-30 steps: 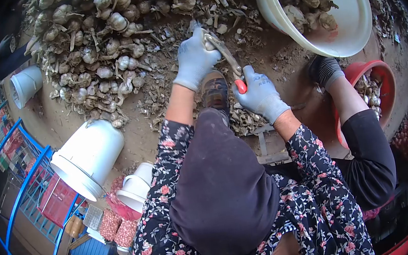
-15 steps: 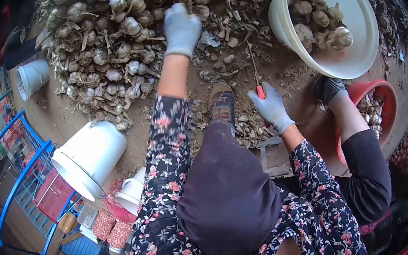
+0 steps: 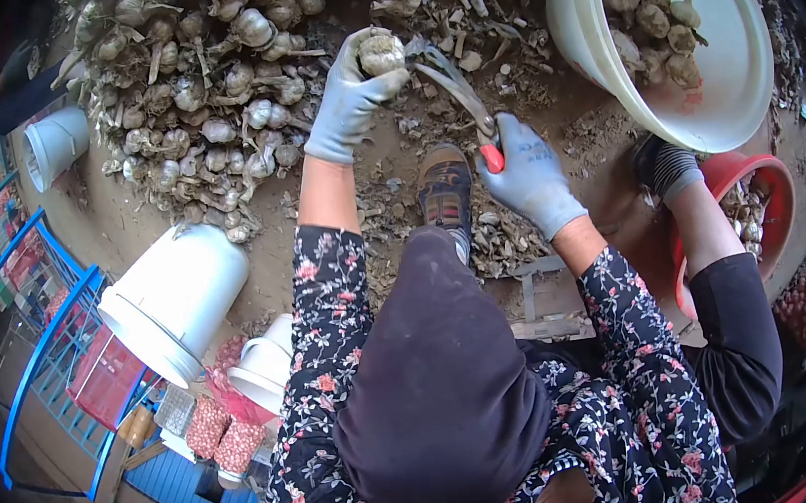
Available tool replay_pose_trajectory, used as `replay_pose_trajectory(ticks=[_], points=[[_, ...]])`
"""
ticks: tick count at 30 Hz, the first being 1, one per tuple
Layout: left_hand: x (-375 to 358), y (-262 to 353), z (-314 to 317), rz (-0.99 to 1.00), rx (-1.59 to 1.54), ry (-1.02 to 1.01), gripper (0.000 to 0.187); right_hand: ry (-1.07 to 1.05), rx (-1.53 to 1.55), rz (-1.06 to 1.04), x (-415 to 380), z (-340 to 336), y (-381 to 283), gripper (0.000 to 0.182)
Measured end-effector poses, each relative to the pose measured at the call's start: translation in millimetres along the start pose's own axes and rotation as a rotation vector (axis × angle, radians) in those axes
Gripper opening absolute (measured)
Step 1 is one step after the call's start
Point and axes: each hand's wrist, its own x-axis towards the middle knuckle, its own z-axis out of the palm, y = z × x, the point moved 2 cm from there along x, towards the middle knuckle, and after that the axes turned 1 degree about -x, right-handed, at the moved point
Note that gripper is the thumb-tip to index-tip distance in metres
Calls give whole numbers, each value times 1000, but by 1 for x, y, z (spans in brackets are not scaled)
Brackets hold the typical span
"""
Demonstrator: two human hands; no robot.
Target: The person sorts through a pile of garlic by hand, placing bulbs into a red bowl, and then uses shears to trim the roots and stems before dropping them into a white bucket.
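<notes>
My left hand (image 3: 347, 104), in a pale glove, holds a garlic bulb (image 3: 382, 55) between thumb and fingers. Its stem side points right, toward a curved, blurred blade. Gloved too, my right hand (image 3: 529, 176) is closed round the red handle of a cutting tool (image 3: 492, 158), whose blade reaches up and left to beside the bulb. A heap of garlic (image 3: 207, 105) with stems and roots lies left of my left hand. Right of my hands, a white tub (image 3: 607, 79) holds several bulbs.
A red basin (image 3: 783, 218) with garlic stands at the right, by my striped sock. At the left are a white bucket (image 3: 183, 286), a smaller bucket (image 3: 62, 141) and a blue metal frame (image 3: 34, 343). Trimmings (image 3: 506, 240) litter the ground around my shoe (image 3: 443, 187).
My left hand has come back from the heap's edge, turned over, and now shows a bulb in its grip. My right hand has raised the tool up and left toward it.
</notes>
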Motion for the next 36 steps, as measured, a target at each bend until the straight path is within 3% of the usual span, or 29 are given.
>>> replay_pose_trajectory(ticks=[1,3,5,6,7,9,13,15,17,18,20,22,24,26,27,29,31,33,36], points=[[-7,7,5,95,53,-25,56,47,-107,-66,1,-7,-8,38],[-21,27,13,71,113,-85,58,50,-186,-87,0,-20,-24,43],[-29,36,19,46,412,-74,63,26,-375,-109,0,-27,-38,44],[-30,32,19,181,492,-18,65,43,-388,-122,-1,-27,-41,43],[-33,35,22,180,492,-21,65,42,-386,-118,-3,-28,-45,43],[-42,45,27,361,873,117,62,-47,-381,-112,-4,-27,-49,42],[-43,44,24,326,896,88,59,-63,-321,-162,-7,-14,-41,40],[-43,44,13,273,756,14,52,-120,-176,-14,-2,-8,-27,38],[-45,42,3,-81,-112,-209,43,-28,-150,-67,-3,4,-10,34],[-41,33,-3,-62,-269,-295,37,31,-15,-41,-6,7,-5,33],[-37,19,-6,-62,-359,-180,36,63,152,23,-15,2,-7,31],[-30,5,-8,-60,-360,20,34,-101,321,151,-24,3,-6,35],[-33,-9,-10,-64,-400,14,43,-211,437,211,-31,10,-3,38],[-36,-14,-12,-16,-521,-74,58,-172,426,167,-35,9,-11,36],[-38,-18,-12,-20,-520,-75,58,-140,415,129,-39,9,-15,34],[-42,-7,-4,45,-222,18,57,-111,364,110,-42,6,-19,36],[-48,3,0,10,-217,-10,52,-71,267,138,-44,5,-20,42],[-53,11,4,-9,-750,-68,47,-87,254,142,-45,3,-19,42],[-51,-7,7,-31,-961,-146,44,-206,351,141,-45,5,-17,43]])
